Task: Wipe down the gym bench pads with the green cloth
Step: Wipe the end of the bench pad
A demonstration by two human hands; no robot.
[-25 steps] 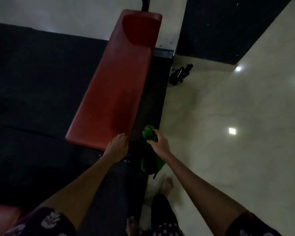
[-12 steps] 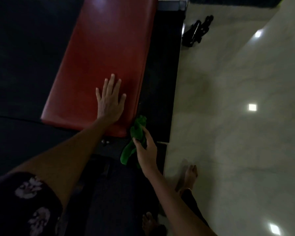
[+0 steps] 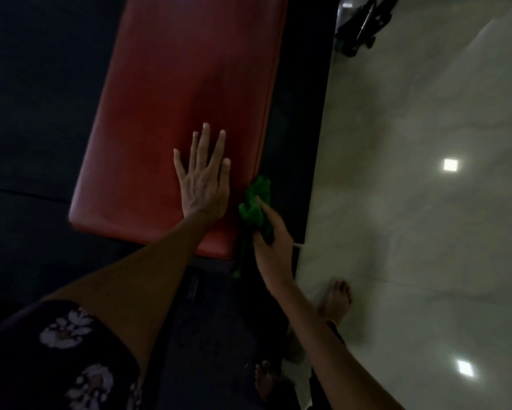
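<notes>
While the long red padded vinyl bench pad (image 3: 183, 108) ran from the top centre of the frame down to its rounded near end at mid-frame, the left hand (image 3: 203, 179) lay flat on that near end, fingers straight and spread, its grip released and holding nothing. Just right of the pad's edge, the right hand (image 3: 271, 232) had its grip clenched around the bunched green cloth (image 3: 253, 207), which pressed against the pad's right side and trailed down below the hand. Dark rubber floor matting (image 3: 41, 113) filled the left of the frame, and pale glossy floor tiles (image 3: 426, 202) the right. A black piece of equipment (image 3: 364, 25), too dim to identify, sat on the tiles at the upper right.
</notes>
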